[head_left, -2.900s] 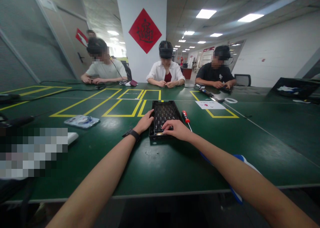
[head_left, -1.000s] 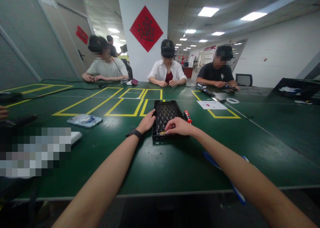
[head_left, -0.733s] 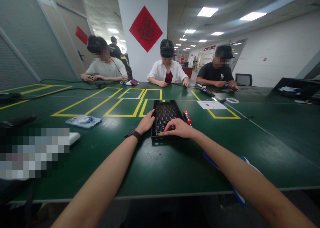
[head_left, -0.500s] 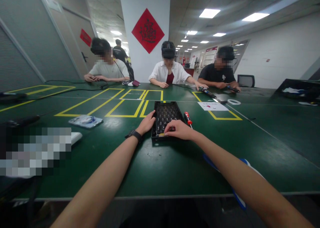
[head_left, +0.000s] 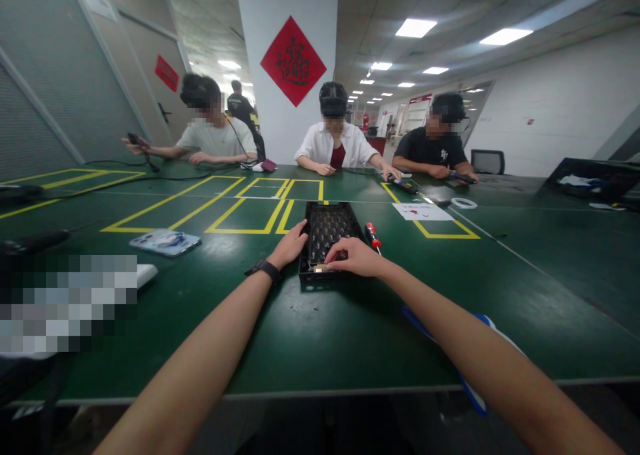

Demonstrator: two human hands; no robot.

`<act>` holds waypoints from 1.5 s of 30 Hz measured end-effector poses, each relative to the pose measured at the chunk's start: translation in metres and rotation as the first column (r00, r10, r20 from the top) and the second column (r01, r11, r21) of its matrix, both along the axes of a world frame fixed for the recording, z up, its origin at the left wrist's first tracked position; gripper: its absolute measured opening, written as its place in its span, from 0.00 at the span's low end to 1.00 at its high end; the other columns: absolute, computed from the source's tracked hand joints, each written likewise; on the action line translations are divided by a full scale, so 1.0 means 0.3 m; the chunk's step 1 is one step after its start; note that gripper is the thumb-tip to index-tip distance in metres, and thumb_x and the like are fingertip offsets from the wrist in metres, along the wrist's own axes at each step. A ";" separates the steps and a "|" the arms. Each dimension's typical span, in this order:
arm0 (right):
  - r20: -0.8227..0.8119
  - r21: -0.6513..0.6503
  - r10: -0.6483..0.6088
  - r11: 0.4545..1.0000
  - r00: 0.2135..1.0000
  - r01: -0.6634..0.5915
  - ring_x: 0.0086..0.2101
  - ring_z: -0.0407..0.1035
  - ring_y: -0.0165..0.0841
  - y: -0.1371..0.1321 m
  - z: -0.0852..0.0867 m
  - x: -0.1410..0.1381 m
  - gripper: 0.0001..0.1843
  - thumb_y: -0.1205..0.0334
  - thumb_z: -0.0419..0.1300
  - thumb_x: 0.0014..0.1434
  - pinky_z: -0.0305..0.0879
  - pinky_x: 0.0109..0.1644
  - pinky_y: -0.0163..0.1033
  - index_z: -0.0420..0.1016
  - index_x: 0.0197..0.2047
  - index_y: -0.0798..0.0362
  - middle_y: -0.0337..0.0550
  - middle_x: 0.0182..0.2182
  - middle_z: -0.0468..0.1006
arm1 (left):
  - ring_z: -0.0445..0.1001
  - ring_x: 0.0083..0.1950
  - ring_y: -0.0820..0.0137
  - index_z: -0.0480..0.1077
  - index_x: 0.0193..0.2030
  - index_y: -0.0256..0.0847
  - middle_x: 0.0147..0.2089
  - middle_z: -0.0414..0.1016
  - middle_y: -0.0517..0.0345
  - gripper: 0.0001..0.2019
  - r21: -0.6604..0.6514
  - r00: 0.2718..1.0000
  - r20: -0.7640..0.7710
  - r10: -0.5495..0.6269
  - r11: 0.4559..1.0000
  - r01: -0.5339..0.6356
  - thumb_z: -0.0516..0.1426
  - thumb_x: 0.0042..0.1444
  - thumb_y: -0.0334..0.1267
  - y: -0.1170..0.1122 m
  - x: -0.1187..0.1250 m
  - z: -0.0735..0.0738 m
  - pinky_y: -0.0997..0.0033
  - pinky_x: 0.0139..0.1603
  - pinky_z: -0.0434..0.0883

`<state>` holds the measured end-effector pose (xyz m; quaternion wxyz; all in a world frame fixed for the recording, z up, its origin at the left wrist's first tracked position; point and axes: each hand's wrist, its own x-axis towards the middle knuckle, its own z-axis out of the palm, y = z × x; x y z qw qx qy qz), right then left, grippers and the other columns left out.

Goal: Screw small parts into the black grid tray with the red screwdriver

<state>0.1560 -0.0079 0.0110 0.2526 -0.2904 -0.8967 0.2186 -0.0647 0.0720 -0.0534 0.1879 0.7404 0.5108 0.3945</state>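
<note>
A black open case (head_left: 308, 276) with rows of small shiny pieces, perhaps screwdriver bits, lies on the green table in front of me. My left hand (head_left: 293, 243) grips its left side, with the wrist in a dark watch band. Over the lower part of the case, my right hand (head_left: 353, 258) has its fingertips pinched together. They touch or nearly touch a small gold-coloured piece (head_left: 319, 268) at the near end; whether they hold it I cannot tell. Just right of the case lies a red-and-black screwdriver (head_left: 372, 235).
To the left are a phone (head_left: 165, 242) and a white object, partly pixelated. A printed sheet (head_left: 421, 212) and a white tape roll (head_left: 464, 203) lie right of the case. A blue-and-white item sits under my right forearm. Three people sit across the table (head_left: 240, 335).
The view has shifted slightly. A little more of the gold-coloured piece shows beside my right fingertips. Across the table, the person at left has raised a hand holding a dark object.
</note>
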 end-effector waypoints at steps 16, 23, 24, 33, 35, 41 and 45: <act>-0.020 -0.083 0.008 0.997 1.000 -0.009 0.33 0.71 0.30 0.001 -0.008 -0.004 0.12 0.57 0.63 0.49 0.62 0.39 0.34 0.78 0.35 0.56 0.42 0.32 0.79 | 0.52 0.66 0.66 0.54 0.63 0.32 0.65 0.54 0.52 0.29 0.008 1.000 -0.028 0.000 1.000 0.000 0.45 0.52 0.34 -0.001 0.002 0.003 0.65 0.67 0.47; -0.027 -0.105 -0.009 0.994 1.000 0.007 0.30 0.69 0.28 0.001 -0.010 -0.002 0.12 0.57 0.63 0.49 0.61 0.35 0.33 0.78 0.34 0.57 0.42 0.29 0.79 | 0.52 0.66 0.66 0.54 0.64 0.32 0.66 0.54 0.51 0.29 0.006 0.999 -0.030 0.009 1.000 -0.009 0.45 0.53 0.35 -0.007 0.005 0.008 0.65 0.67 0.48; -0.027 -0.109 -0.008 0.994 1.000 0.005 0.29 0.69 0.28 0.000 -0.009 -0.002 0.12 0.57 0.62 0.49 0.61 0.35 0.33 0.78 0.34 0.57 0.42 0.29 0.79 | 0.52 0.66 0.66 0.53 0.64 0.31 0.66 0.54 0.51 0.29 0.006 0.999 -0.031 0.010 1.000 -0.010 0.45 0.53 0.35 -0.008 0.005 0.008 0.65 0.67 0.48; -0.041 -0.171 -0.030 0.985 0.999 0.023 0.28 0.68 0.27 -0.007 0.004 -0.004 0.13 0.57 0.63 0.48 0.61 0.33 0.32 0.78 0.34 0.58 0.42 0.28 0.78 | 0.53 0.66 0.65 0.53 0.64 0.31 0.65 0.54 0.49 0.29 0.014 0.999 -0.036 0.013 1.000 -0.012 0.45 0.53 0.34 -0.005 0.005 0.008 0.64 0.66 0.50; -0.043 -0.177 -0.030 0.984 0.999 0.022 0.28 0.69 0.27 -0.002 -0.005 -0.004 0.13 0.56 0.63 0.48 0.62 0.32 0.32 0.78 0.33 0.58 0.42 0.27 0.78 | 0.53 0.66 0.65 0.53 0.64 0.31 0.66 0.54 0.50 0.29 0.014 0.999 -0.035 0.014 1.000 -0.013 0.45 0.53 0.34 -0.004 0.005 0.007 0.64 0.67 0.50; -0.126 -0.283 -0.055 0.959 0.990 0.018 0.30 0.71 0.29 0.019 -0.044 -0.007 0.19 0.57 0.65 0.45 0.65 0.35 0.33 0.74 0.39 0.59 0.44 0.29 0.78 | 0.53 0.66 0.66 0.54 0.63 0.33 0.65 0.55 0.52 0.29 0.010 0.999 -0.030 0.010 1.000 -0.010 0.46 0.52 0.33 -0.004 0.006 0.006 0.64 0.67 0.49; -0.085 -0.226 -0.052 0.974 0.995 0.031 0.30 0.72 0.30 0.020 -0.047 -0.005 0.17 0.57 0.65 0.46 0.65 0.35 0.34 0.75 0.38 0.58 0.44 0.29 0.78 | 0.53 0.66 0.66 0.54 0.63 0.32 0.65 0.55 0.51 0.30 0.009 1.000 -0.020 0.006 1.000 -0.005 0.46 0.52 0.34 -0.004 0.006 0.004 0.65 0.67 0.49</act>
